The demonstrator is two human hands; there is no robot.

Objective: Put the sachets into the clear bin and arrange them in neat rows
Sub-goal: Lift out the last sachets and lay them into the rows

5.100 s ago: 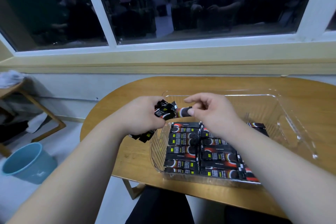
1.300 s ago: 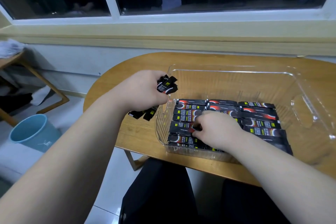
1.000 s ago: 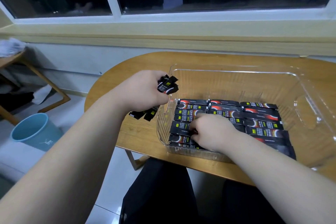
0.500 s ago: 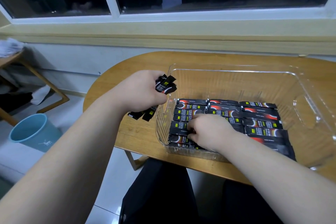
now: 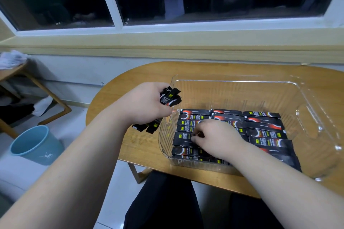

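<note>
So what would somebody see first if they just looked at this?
Probably the rows of black-and-red sachets lying flat in the clear plastic bin on the wooden table. Next, the left hand gripping a bunch of black sachets at the bin's left edge, and the right hand down on the rows.

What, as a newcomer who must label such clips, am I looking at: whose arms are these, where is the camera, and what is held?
There is no machine: these are a person's two bare arms, filmed by one camera worn on the head, looking forward and down. The left hand grips a bundle of sachets at the left edge of the clear bin. The right hand is inside the bin, fingertips on one sachet of the rows of sachets lying flat there; whether it pinches it is unclear. The bin stands on a wooden table; a blue bucket stands on the floor at left.
</note>
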